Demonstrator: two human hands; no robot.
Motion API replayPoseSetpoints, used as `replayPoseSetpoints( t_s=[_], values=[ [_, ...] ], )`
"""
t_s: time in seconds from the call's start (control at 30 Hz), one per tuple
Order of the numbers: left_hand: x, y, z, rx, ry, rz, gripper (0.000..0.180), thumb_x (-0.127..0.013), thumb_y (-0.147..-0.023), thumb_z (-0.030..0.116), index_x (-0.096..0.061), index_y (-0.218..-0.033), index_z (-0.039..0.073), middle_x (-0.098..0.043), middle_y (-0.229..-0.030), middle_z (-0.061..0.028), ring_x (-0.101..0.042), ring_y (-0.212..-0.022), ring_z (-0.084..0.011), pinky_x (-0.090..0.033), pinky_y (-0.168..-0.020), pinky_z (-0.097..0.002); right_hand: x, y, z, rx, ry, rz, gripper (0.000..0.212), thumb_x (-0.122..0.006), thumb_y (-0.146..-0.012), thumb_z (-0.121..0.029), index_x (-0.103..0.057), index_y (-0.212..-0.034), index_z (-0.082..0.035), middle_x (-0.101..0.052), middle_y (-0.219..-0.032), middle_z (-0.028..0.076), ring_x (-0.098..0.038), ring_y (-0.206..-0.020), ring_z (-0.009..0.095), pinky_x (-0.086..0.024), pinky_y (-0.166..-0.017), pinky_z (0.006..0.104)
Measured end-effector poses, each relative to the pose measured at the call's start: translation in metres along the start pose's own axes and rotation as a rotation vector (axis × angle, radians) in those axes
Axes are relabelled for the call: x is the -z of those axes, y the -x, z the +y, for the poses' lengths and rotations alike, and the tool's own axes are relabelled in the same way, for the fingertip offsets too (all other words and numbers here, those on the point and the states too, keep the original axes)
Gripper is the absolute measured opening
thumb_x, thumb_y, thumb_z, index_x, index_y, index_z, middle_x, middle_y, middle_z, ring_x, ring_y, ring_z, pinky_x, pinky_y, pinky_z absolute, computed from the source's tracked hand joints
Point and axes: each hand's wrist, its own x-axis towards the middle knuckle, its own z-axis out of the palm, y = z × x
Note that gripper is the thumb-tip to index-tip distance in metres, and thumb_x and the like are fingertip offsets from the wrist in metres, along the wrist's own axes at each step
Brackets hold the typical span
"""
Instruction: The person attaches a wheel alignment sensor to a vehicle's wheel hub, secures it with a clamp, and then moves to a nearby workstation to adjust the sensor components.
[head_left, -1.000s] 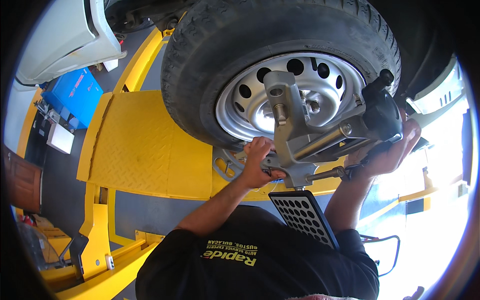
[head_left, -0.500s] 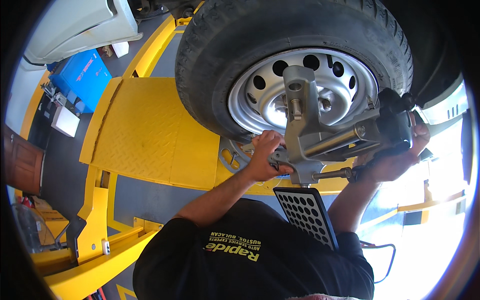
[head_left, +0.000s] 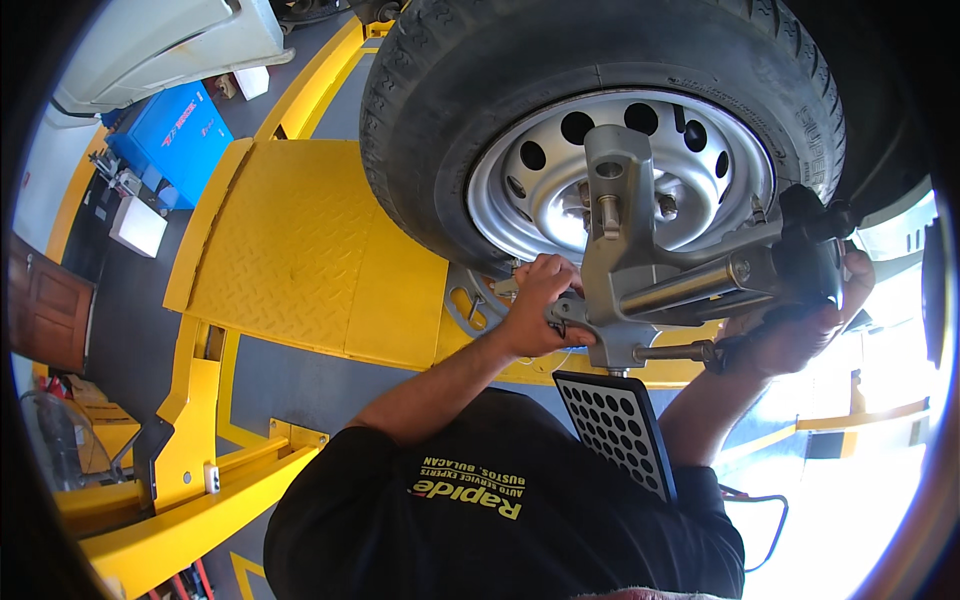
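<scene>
I had both hands loaded: the left hand (head_left: 540, 310), at the middle of the frame, was pinched thumb against fingers on the lower left arm of the grey wheel clamp (head_left: 603, 265); the right hand (head_left: 795, 340), at the right, was curled about the clamp's dark end, though part of that grip was hidden from me.

The tyre (head_left: 425, 150) filled the top of the frame, its silver rim (head_left: 490, 205) facing the clamp. Left of centre spread the yellow ramp (head_left: 290, 240). The clamp stood right of centre, in front of the rim; I couldn't tell whether it touched. Below it hung the dotted panel (head_left: 612, 425), tilted, and at the clamp's lower right was a small metal rod (head_left: 675, 352).

I judged the step in hand to be steadying the clamp at the rim. Any next move called for level support from both sides and small, square shifts.

Most side room lay left of the left hand, over the ramp, short of its raised left edge. Below, the panel left little slack before the black shirt (head_left: 520, 550); at the right, glare washed out the edges.
</scene>
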Motion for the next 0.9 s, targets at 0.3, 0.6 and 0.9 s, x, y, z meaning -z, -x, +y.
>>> replayPoseSetpoints(
  t_s=[0.3, 0.6, 0.9],
  values=[
    [0.000, -0.001, 0.000, 0.031, 0.014, -0.011, 0.077, -0.082, -0.070, 0.082, -0.069, -0.103, 0.014, -0.061, -0.108, -0.0021, -0.053, -0.112, -0.0242, -0.027, -0.098, -0.0434, -0.009, -0.002, -0.002, -0.202, 0.211, 0.391, 0.048, -0.048, -0.112, -0.042, -0.056, -0.138, -0.002, -0.069, -0.123, 0.019, -0.075, -0.106, 0.023, -0.066, -0.088, 0.0329],
    [0.001, -0.003, 0.004, 0.032, 0.013, 0.009, 0.077, -0.081, -0.070, 0.082, -0.070, -0.104, 0.014, -0.061, -0.109, -0.0027, -0.053, -0.113, -0.0241, -0.028, -0.098, -0.0435, -0.005, -0.012, -0.006, -0.359, 0.030, 0.242, 0.072, -0.045, -0.108, -0.058, -0.050, -0.149, 0.001, -0.066, -0.129, 0.023, -0.073, -0.116, 0.029, -0.064, -0.097, 0.0381],
    [0.001, -0.005, 0.001, 0.033, 0.011, 0.015, 0.076, -0.081, -0.071, 0.081, -0.069, -0.102, 0.013, -0.061, -0.109, -0.0029, -0.054, -0.112, -0.0248, -0.029, -0.098, -0.0431, -0.034, -0.017, -0.013, -0.256, 0.301, 0.380, 0.064, -0.039, -0.112, -0.049, -0.052, -0.144, 0.005, -0.065, -0.130, 0.024, -0.074, -0.113, 0.029, -0.063, -0.095, 0.0353]
  ],
)
